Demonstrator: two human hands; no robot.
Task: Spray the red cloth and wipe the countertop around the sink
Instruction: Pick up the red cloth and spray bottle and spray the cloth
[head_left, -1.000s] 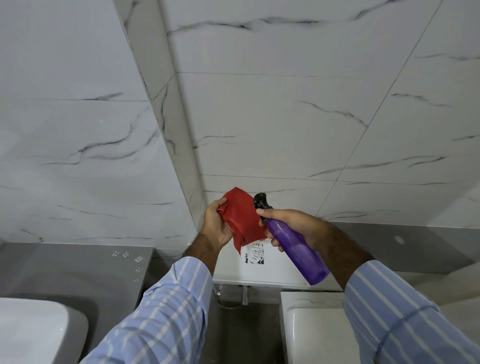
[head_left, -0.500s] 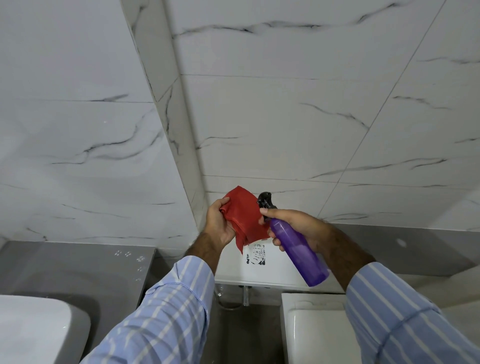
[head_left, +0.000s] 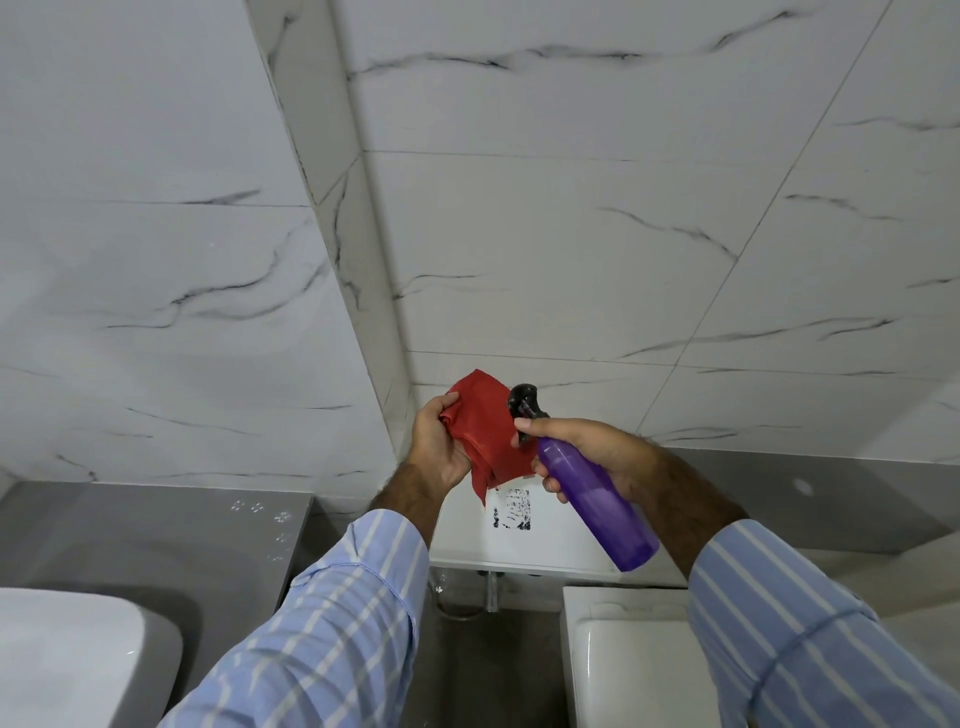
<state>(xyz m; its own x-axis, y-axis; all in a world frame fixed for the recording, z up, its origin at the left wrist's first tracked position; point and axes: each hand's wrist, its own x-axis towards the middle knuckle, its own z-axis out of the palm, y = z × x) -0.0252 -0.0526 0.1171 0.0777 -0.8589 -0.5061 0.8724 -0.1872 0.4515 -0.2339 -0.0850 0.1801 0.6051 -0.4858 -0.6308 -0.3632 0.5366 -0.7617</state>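
Note:
My left hand (head_left: 439, 444) holds a bunched red cloth (head_left: 485, 431) up in front of me, a corner of it hanging down. My right hand (head_left: 587, 452) grips a purple spray bottle (head_left: 597, 506) by the neck, tilted, its black nozzle (head_left: 522, 400) right next to the cloth and pointing at it. A finger lies over the trigger. The grey countertop (head_left: 130, 540) is at lower left, with the white sink (head_left: 67, 660) at the bottom left corner.
White marble-look tiled walls meet in a corner ahead. A white toilet cistern (head_left: 545, 525) with a black mark stands below my hands, and the toilet lid (head_left: 628, 665) is at the bottom right. Water drops dot the countertop's right edge.
Both hands with cloth and bottle have stayed together, shifting only slightly in view. The nozzle remains against the cloth.

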